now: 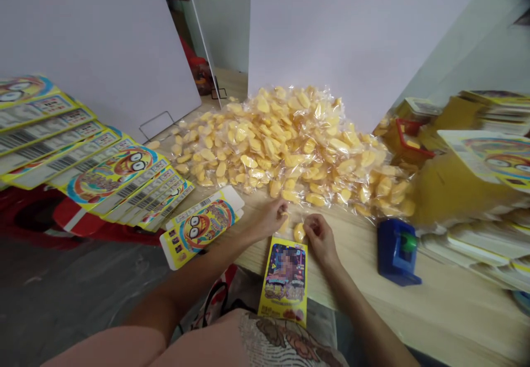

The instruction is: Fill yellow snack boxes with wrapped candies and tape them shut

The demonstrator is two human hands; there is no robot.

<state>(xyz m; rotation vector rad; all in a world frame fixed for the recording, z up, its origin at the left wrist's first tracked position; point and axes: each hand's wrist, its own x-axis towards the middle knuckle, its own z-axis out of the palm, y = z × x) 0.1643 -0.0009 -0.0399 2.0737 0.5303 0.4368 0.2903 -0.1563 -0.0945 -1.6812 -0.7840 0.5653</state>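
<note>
Far left, we had overlapping rows of flat printed card blanks [53,141] fanned across the table's left end and hanging past its edge, with a red-and-white object [53,212] lower down beside them. One loose blank [199,229] lay just left of our left hand [267,218], its corner poking over the table edge. That hand's fingers were pinched closed on a small clear packet [298,232] with a yellow piece inside, sitting right between our hands on the bare wood. Our right hand [321,240] was curled beside it with its fingers at the packet, but we couldn't tell if it had a real grip. Just below lay a yellow box [285,281], part of it sticking out past the near edge. Ahead, a big heap of bagged yellow pieces [281,146] spread almost to our fingers. To the right, there was a strip of open wood before a blue tape dispenser [397,251], then stacked yellow cartons [467,185] crowding the right end.
</note>
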